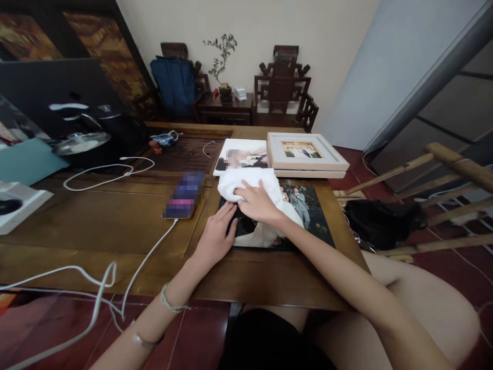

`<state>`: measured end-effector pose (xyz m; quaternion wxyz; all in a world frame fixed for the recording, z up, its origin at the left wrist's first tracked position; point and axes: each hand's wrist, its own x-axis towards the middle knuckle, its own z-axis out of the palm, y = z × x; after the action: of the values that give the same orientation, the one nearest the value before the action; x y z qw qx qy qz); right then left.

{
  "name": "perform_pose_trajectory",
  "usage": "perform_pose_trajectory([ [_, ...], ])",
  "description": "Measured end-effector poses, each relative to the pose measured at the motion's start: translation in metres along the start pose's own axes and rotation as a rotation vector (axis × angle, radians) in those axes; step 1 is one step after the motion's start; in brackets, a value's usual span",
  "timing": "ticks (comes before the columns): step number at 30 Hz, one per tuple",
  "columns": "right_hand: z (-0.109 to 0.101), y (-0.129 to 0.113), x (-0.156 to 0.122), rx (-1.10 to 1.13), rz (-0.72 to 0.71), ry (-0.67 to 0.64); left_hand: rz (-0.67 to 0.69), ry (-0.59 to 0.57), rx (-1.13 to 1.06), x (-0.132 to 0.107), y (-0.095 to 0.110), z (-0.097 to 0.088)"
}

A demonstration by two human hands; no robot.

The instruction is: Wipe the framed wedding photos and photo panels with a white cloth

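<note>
A large wedding photo with a dark background lies flat near the right end of the wooden table. Across its upper left part rests a white cloth, folded or bunched. My right hand presses on this cloth, its fingers curled into the fabric. At the photo's left edge, my left hand lies flat with fingers stretched out, the tips close to the cloth. Both hands and the cloth cover part of the picture.
Behind the photo are a white-edged photo panel and a pale box frame holding a smaller picture. A phone on a white cable lies to the left. Farther left stand a glass-lidded pot and a dark kettle. A bamboo rack is at right.
</note>
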<state>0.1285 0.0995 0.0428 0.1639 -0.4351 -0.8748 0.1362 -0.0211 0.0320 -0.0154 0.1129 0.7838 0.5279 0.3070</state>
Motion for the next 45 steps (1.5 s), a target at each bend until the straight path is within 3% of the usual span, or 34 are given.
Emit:
perform_pose_trajectory([
  [3,-0.009,0.012,-0.022,0.008,-0.014,-0.009,0.008,0.006,0.001,0.000,0.000,0.001],
  [11,-0.045,0.088,-0.119,-0.136,0.105,0.104,-0.004,-0.013,0.042,-0.001,0.003,0.001],
  [14,-0.045,0.078,-0.157,-0.211,0.036,0.082,-0.006,-0.003,0.051,-0.001,0.004,0.000],
  [20,-0.046,0.015,-0.209,-0.166,-0.091,-0.121,0.000,0.006,0.041,-0.001,0.003,0.001],
  [24,-0.048,0.024,-0.201,-0.122,-0.045,-0.086,0.003,0.016,0.030,-0.002,0.001,0.002],
  [30,-0.060,0.080,-0.124,-0.117,0.065,-0.015,-0.008,0.005,0.005,-0.002,0.001,0.001],
  [33,-0.066,0.096,-0.093,-0.108,0.124,0.002,-0.010,0.011,-0.011,-0.002,0.001,0.001],
  [35,-0.066,0.099,-0.088,-0.106,0.146,0.015,-0.011,0.016,-0.021,-0.002,0.001,0.001],
  [39,-0.054,0.084,-0.116,-0.126,0.107,0.018,-0.009,0.022,-0.031,-0.002,0.001,0.001],
  [45,-0.041,0.021,-0.193,-0.121,-0.021,-0.041,-0.017,0.029,-0.023,-0.003,0.002,0.002],
])
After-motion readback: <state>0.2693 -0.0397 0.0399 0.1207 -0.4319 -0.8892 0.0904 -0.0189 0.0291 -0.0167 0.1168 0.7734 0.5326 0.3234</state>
